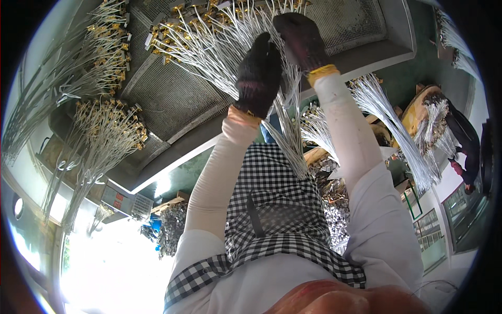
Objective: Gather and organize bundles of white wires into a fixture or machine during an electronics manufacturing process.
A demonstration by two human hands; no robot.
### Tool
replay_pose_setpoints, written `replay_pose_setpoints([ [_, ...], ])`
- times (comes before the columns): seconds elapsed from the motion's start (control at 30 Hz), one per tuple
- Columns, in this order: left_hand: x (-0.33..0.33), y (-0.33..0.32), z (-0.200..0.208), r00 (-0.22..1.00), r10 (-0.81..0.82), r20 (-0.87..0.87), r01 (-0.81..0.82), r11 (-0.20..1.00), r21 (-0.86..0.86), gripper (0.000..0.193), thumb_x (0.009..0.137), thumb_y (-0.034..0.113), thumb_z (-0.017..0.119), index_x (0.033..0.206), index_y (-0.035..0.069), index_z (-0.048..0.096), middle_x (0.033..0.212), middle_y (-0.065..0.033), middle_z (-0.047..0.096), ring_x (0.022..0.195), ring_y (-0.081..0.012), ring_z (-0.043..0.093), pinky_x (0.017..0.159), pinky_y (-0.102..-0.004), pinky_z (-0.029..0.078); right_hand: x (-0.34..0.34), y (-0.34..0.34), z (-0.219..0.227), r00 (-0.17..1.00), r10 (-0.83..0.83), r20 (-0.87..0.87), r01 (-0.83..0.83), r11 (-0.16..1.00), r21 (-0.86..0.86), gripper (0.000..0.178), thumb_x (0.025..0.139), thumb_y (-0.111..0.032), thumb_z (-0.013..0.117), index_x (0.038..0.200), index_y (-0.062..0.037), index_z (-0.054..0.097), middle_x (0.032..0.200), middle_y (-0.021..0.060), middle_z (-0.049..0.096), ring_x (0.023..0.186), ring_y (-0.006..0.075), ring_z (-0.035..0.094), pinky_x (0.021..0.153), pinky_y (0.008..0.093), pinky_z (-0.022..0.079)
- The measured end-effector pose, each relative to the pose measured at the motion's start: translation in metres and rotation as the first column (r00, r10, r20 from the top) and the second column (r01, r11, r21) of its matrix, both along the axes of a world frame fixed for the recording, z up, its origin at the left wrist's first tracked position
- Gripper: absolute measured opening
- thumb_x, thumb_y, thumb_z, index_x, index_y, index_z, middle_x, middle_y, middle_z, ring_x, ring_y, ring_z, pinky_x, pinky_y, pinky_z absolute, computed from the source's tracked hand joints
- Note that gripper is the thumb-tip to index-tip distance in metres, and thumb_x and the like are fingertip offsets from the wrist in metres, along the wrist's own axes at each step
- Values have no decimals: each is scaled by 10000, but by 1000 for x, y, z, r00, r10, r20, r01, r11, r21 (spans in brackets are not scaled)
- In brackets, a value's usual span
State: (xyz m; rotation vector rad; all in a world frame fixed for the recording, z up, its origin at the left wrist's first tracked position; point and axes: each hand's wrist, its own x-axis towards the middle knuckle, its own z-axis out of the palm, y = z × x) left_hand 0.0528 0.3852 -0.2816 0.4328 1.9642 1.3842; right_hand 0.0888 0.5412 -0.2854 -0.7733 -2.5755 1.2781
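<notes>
I stand at the near edge of the mesh-topped counter (178,107) with both gloved hands on the big bundle of silver wires (209,60). The bundle lies across the counter, its gold-coloured end fittings (167,42) fanned out toward the counter's far side while the loose tails (290,154) drop over the near edge; I judge it lies this way so the fittings rest supported and the long ends can hang freely without tangling. My left hand (259,78) lies against the strands above the near edge, fingers pointing across the counter, probably to keep them gathered. My right hand (300,42) is just beside it, farther over the counter, fingers bent in at the bundle's right flank. The two hands are apart, and I cannot tell whether either is closed around wires, since the gloves cover the contact. Left of the counter hangs another fitted wire bunch (107,128), and right of it a pale wire sheaf (389,118) slopes downward. My checked apron (272,175) faces the near edge, perhaps worn against scratches from wire ends.
</notes>
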Motion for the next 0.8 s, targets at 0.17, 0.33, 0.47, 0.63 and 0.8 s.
replay_pose_setpoints([
  [0.17,-1,-37,40,926,110,-362,-123,992,-13,363,882,8,621,1242,-3,584,1073,-131,652,770,-167,664,718,-301,557,75,-10,-10,933,-324,157,330,944,-15,332,912,-304,639,1080,-20,682,1097,185,675,997,349,641,910,424,496],
  [0.33,6,-115,31,898,200,-392,-259,961,-102,297,903,16,633,1197,23,593,1112,-98,636,912,-161,647,786,-292,545,185,-62,13,878,151,454,-394,768,506,322,926,-263,606,1146,-28,607,1158,185,614,1082,362,578,937,469,467],
  [0.47,24,-127,16,942,335,-36,-330,898,-292,521,849,197,759,1249,-40,524,1067,-119,596,926,-217,601,799,-352,510,226,-112,28,758,176,628,36,950,-310,321,951,-231,556,1203,-32,564,1126,178,632,1032,330,606,885,400,494],
  [0.63,35,-107,16,895,241,374,-177,964,-198,380,931,265,670,1147,-24,548,978,-95,653,900,-204,651,785,-319,548,197,-125,66,836,132,533,419,472,-775,374,939,-212,647,1261,-39,572,1033,16,627,930,93,557,838,289,485],
  [0.8,27,-101,12,575,294,764,-364,928,-83,280,981,226,594,1108,-22,628,1031,-132,700,913,-245,693,789,-337,568,212,-125,66,898,55,437,361,477,-801,423,919,-156,656,1310,-31,554,1089,63,654,971,132,585,872,316,489],
])
